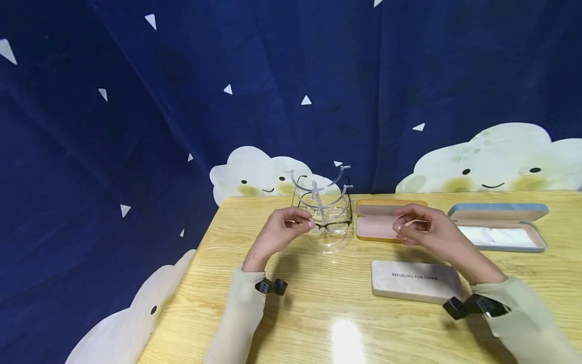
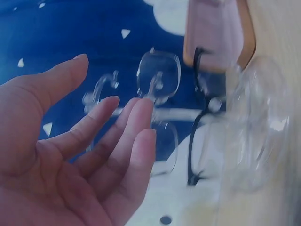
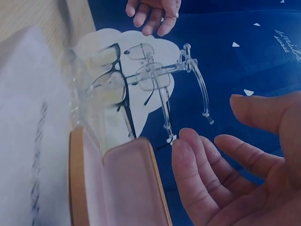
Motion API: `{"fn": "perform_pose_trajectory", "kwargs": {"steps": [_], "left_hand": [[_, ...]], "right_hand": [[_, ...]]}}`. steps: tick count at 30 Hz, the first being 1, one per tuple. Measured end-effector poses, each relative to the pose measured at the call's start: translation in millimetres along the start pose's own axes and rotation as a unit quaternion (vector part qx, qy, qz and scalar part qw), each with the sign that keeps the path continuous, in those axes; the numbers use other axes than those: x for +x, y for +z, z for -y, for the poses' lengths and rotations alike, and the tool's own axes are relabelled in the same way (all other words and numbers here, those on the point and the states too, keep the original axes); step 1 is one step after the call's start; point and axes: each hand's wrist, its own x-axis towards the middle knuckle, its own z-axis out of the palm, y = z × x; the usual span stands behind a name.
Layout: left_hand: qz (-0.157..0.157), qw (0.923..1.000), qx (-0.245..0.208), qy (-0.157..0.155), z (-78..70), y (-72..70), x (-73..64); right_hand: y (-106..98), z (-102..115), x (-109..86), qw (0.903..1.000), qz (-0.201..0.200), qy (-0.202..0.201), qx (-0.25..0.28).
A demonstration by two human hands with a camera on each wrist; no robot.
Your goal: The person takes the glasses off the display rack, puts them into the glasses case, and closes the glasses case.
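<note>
A clear plastic tiered stand holds two pairs of glasses, one above the other. The lower pair, black-framed glasses, sits beneath the thin-rimmed glasses. My left hand is at the stand's left side; the left wrist view shows its fingers apart, loosely bent and holding nothing. Over the right part of an open orange glasses case hovers my right hand. Its fingers are relaxed with a gap to the thumb, and nothing is in them. That case has a pink lining; my right hand hides its right end.
Nearer me lies a closed pale glasses case with dark lettering. At the right, an open blue glasses case contains a white cloth. Behind the wooden table hangs a dark blue curtain with clouds and triangles.
</note>
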Motion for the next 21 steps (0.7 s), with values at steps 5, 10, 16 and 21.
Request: {"fn": "perform_pose_trajectory", "kwargs": {"steps": [5,10,16,21], "left_hand": [[-0.065,0.9977,0.014,-0.011,4.3,-11.1,0.9],[-0.137,0.9905,0.010,-0.015,13.6,-15.4,4.6],[-0.193,0.9808,-0.022,-0.012,26.0,-14.2,11.8],[-0.193,0.9799,-0.042,-0.027,31.4,-11.3,16.3]], "right_hand": [[13,11,11.2,0.9999,-0.004,0.008,0.013],[29,22,21.9,0.9996,-0.021,0.015,0.008],[43,24,33.0,0.9990,-0.045,-0.004,0.005],[55,24,43.8,0.9976,-0.069,0.004,-0.001]]}}
